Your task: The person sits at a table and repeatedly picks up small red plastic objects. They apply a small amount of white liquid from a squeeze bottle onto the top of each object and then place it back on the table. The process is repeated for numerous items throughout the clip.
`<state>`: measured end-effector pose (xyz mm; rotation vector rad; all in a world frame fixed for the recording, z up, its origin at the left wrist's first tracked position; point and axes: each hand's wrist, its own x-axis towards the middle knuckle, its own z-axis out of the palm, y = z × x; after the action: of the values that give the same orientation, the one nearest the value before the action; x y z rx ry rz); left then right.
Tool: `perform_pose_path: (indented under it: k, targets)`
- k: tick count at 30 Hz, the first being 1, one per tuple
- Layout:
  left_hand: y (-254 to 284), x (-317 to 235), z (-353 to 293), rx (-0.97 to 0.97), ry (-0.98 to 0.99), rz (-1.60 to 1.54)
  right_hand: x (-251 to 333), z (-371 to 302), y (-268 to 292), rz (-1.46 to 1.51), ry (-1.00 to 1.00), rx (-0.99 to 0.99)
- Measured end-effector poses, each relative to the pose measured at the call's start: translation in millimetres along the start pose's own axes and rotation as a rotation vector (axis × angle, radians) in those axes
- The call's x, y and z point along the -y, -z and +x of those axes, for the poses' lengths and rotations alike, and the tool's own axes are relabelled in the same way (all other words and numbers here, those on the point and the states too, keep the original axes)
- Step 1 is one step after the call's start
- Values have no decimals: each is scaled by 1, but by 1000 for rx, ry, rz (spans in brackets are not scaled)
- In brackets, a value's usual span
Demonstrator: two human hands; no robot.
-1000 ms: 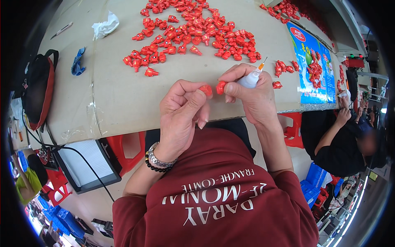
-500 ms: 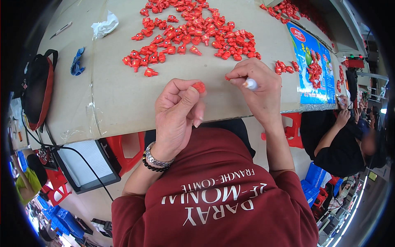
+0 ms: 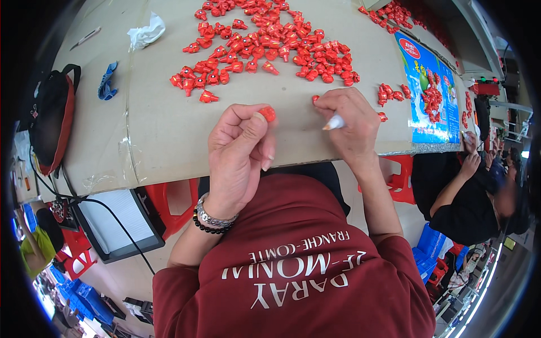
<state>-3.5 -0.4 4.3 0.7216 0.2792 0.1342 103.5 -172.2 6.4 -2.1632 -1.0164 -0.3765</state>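
The left hand [image 3: 239,151] holds a small, glossy red piece with a rounded shape [image 3: 267,114] pinched between thumb and forefinger, its other fingers curled loosely. At three o'clock from it, the right hand [image 3: 356,123] grips a second, smaller-looking red piece [image 3: 315,99] at its fingertips, with a white bottle with an orange tip [image 3: 334,121] held within the same hand, tip toward eight o'clock. The two pieces are apart, both above the beige tabletop [image 3: 169,135]. At twelve o'clock lies a broad, loose heap of shiny red-and-gold figure pieces [image 3: 267,42]. Between two and three o'clock sits a blue printed sheet [image 3: 416,115] bearing more; at ten, a crumpled white tissue [image 3: 147,32]; at nine, a black-and-red bag [image 3: 52,121].
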Motion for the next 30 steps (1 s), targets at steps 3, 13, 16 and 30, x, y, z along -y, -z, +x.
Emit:
perform_pose_path:
  k: [3, 13, 16, 30]
  targets:
    - [-2, 4, -1, 16, 37, -3, 8, 0, 0, 352, -244, -92]
    - [-12, 10, -2, 44, 92, -2, 36, -2, -1, 1017, -532, -156]
    - [-12, 11, -2, 49, 88, 13, 39, -3, -1, 931, -468, -146]
    - [-4, 20, -5, 76, -124, 224, 48, 4, 7, 546, -273, -55]
